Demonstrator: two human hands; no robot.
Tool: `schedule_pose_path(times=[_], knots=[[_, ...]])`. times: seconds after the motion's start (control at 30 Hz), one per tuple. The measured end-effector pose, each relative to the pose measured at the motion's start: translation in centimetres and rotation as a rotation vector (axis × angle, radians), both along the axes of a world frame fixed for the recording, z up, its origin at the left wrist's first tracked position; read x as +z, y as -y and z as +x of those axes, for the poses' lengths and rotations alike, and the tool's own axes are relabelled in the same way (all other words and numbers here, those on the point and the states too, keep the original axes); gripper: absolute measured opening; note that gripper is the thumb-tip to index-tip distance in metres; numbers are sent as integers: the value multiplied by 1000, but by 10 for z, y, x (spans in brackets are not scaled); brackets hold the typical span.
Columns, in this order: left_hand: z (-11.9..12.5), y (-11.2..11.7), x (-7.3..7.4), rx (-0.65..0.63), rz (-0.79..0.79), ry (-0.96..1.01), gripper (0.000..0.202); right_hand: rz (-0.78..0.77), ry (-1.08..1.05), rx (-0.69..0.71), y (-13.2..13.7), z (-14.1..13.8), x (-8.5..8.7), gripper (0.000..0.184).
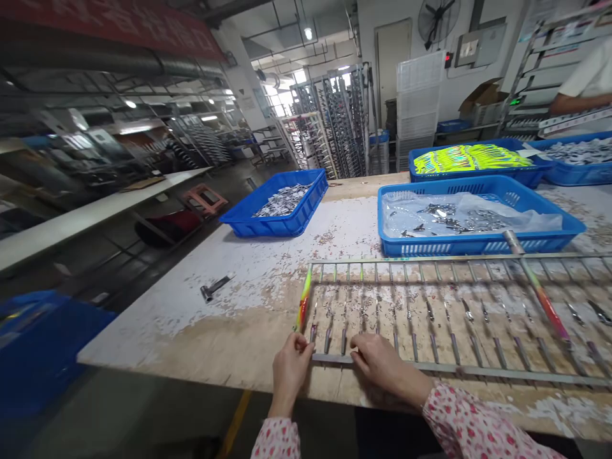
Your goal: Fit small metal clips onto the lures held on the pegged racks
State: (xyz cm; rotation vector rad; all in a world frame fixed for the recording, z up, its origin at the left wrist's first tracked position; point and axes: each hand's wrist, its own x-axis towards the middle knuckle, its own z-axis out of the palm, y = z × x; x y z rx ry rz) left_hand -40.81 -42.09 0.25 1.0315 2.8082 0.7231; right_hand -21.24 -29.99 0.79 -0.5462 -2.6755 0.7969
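Observation:
A long metal rack point(440, 368) lies on the worktable, with rows of clips along its two bars and small shiny metal pieces between them. At its near left corner, my left hand point(290, 366) is closed, thumb and fingers pinched on the rack's end beside the first clip point(313, 333). My right hand point(385, 363) rests at the near bar with curled fingers; whatever lies under its fingertips is hidden. The rack's left end piece point(303, 299) is painted yellow, red and green. A similar coloured crosspiece point(547, 303) stands farther right.
Beyond the rack stands a blue basket point(454, 247) lined with plastic, holding shiny metal pieces. Another blue tray point(268, 227) sits left of it. Behind is a tray of yellow pieces point(473, 159). A metal T-shaped piece point(213, 289) lies at left. A co-worker's arm point(581, 102) shows far right.

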Motion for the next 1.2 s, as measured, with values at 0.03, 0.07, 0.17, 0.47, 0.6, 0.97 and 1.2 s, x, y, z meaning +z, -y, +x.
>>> schedule_pose_path(times=[0.03, 0.07, 0.17, 0.47, 0.6, 0.97, 1.2], knots=[[-1, 1, 0, -2, 0, 6, 11, 0, 0, -15, -2, 4, 0, 11], [-2, 1, 1, -9, -6, 17, 12, 0, 2, -27, -4, 8, 1, 11], [4, 1, 4, -16, -21, 10, 11, -7, 11, -60, -9, 20, 0, 13], [95, -46, 13, -324, -72, -78, 17, -3, 23, -150, -9, 86, 10, 11], [98, -58, 17, -332, -172, -4, 18, -11, -10, -275, -9, 133, 11, 12], [107, -54, 18, -289, -56, -58, 20, -32, -57, -550, -41, 204, -1, 13], [194, -79, 22, -574, 41, 6, 17, 43, 49, -561, -78, 209, -7, 9]])
